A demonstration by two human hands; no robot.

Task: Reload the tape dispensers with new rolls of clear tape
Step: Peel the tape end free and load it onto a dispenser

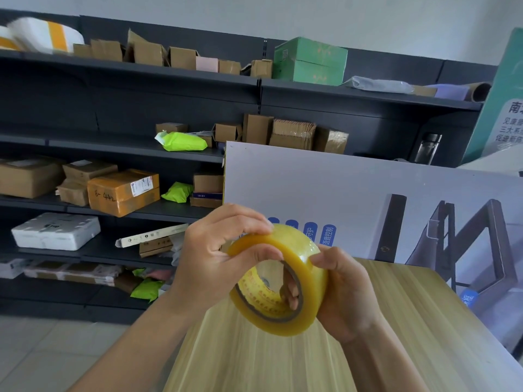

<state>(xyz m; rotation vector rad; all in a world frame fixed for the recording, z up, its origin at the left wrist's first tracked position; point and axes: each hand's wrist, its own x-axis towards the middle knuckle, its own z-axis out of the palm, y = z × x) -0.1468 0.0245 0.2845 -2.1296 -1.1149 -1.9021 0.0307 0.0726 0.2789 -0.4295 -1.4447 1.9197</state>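
A thick roll of clear, yellowish tape (307, 281) with a printed cardboard core is held up above the wooden table (396, 335) in front of me. My left hand (215, 258) grips its upper left rim, fingers curled over the top and thumb pressed on the near edge. My right hand (342, 292) holds the roll from the right, thumb on the outer surface and fingers curled through the core. No tape dispenser is in view.
A large printed white board (353, 190) leans behind the table. Dark shelving (127, 108) with several cardboard boxes and green parcels fills the left and back. A grey tiled floor (56, 352) lies to the left of the table.
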